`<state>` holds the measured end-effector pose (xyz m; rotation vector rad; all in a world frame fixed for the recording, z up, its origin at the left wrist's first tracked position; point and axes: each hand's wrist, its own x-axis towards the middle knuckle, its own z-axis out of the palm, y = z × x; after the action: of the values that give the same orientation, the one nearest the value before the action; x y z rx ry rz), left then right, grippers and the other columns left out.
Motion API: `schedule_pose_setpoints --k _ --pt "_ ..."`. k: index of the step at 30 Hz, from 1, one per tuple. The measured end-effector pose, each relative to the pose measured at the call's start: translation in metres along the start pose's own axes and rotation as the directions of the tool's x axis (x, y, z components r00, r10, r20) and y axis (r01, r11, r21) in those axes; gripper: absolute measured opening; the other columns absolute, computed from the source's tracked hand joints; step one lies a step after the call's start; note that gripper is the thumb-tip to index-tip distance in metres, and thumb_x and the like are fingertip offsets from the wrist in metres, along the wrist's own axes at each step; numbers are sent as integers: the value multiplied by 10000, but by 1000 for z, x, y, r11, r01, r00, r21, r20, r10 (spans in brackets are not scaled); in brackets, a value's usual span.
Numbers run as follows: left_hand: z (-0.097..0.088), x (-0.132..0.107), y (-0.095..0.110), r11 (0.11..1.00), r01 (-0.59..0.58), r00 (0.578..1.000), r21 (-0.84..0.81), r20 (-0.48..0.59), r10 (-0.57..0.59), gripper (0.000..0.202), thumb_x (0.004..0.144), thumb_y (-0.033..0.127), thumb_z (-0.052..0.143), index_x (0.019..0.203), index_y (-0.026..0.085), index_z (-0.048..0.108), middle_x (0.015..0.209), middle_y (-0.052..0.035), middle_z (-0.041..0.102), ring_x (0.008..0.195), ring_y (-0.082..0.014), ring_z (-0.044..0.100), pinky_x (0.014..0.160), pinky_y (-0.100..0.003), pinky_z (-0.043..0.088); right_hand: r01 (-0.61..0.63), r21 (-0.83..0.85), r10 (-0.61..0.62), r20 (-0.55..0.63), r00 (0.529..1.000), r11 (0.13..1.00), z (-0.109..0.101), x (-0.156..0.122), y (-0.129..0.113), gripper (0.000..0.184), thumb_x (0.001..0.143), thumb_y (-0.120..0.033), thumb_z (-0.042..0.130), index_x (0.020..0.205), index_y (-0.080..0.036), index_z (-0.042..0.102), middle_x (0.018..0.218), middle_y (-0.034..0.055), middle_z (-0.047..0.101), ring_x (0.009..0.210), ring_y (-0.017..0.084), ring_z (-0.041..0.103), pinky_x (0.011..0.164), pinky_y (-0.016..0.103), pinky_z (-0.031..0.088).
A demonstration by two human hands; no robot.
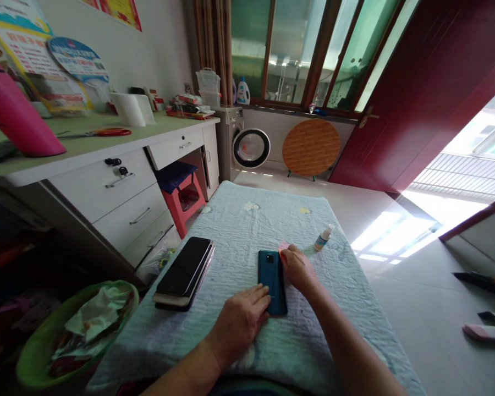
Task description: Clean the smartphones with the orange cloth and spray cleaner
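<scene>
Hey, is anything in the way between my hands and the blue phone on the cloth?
Nothing visible. The left hand rests its fingertips on the near end of the blue phone, and the right hand touches its far right corner.

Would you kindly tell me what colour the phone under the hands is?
The phone is dark teal, seen best in the head view.

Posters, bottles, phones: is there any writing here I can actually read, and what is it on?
No text can be read for certain.
Wall poster: coloured characters, blurred.
Round blue sign: white print, too small.
Red poster: print blurred.
Detergent bottle: label too small.
Small bottle: label too small.
Blue phone: no legible mark.
</scene>
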<state>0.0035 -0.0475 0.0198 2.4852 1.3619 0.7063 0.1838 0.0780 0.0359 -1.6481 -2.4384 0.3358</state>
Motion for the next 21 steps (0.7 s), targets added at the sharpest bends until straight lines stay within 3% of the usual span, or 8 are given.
schedule_pose_setpoints --k 5,8,13,17,21 --pt "-6 4 -9 998 -66 997 0 32 66 317 836 185 699 1151 192 664 1256 -87 664 1196 -264 601 1027 -442 493 -59 52 61 -28 998 997 4 -34 -11 285 980 -179 404 824 -163 642 871 49 576 752 138 543 696 249 365" --pt "-3 2 -15 996 -75 997 42 12 75 316 844 221 697 1159 207 670 1323 -125 609 1254 -298 550 1024 -480 486 -44 139 49 -27 998 989 2 -62 -19 214 940 -154 460 813 -177 632 850 28 550 739 131 535 696 240 379" --pt "1 -3 -17 996 -71 997 48 -17 72 295 893 267 647 1179 193 653 1325 -145 607 1223 -284 581 1005 -452 507 157 264 -156 -23 987 952 4 -100 -33 243 963 -182 459 888 -208 688 902 44 568 821 156 540 744 249 419" --pt "0 -4 -15 994 -108 991 18 -79 109 252 952 312 556 1134 172 660 1214 -120 678 1129 -257 645 980 -419 531 241 283 -240 -38 970 928 9 -91 -33 227 940 -141 507 883 -214 714 900 34 594 830 156 541 748 243 414" --pt "-4 -3 -11 992 -124 988 28 -92 126 183 942 242 557 1063 158 667 1155 -114 698 1098 -247 658 967 -399 543 230 259 -213 -93 973 938 7 -47 -24 232 940 -126 510 889 -195 725 885 34 605 843 152 558 781 240 406"
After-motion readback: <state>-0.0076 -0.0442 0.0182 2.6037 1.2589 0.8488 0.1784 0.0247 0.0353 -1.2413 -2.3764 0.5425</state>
